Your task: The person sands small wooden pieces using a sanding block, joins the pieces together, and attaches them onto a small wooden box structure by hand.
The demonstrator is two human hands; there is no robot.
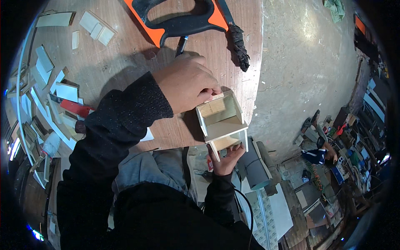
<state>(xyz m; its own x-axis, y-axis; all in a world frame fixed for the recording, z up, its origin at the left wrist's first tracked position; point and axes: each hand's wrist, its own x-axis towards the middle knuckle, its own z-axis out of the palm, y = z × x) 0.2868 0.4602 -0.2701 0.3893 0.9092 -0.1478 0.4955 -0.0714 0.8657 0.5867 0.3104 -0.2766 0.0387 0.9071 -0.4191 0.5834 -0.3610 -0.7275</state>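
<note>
A small box of thin pale wood [225,130], split by a cross panel into two open compartments, is tilted at the table's near right edge. My right hand [227,161] grips its near end from below, the fingers curled around the near compartment. Over the far left corner of the box, my left hand [189,83] is closed, thumb and fingers pinching a thin wooden piece [215,97] at the far edge. Whether that piece is part of the box or loose, I cannot tell. The left palm and some fingertips are hidden.
A handsaw with a black and orange handle [183,28] lies beyond my left hand, beside a pen [181,45] and a black-wrapped tool [238,48]. Wood offcuts [96,28] and a red object [76,107] are on the left. Another person [318,155] is at far right.
</note>
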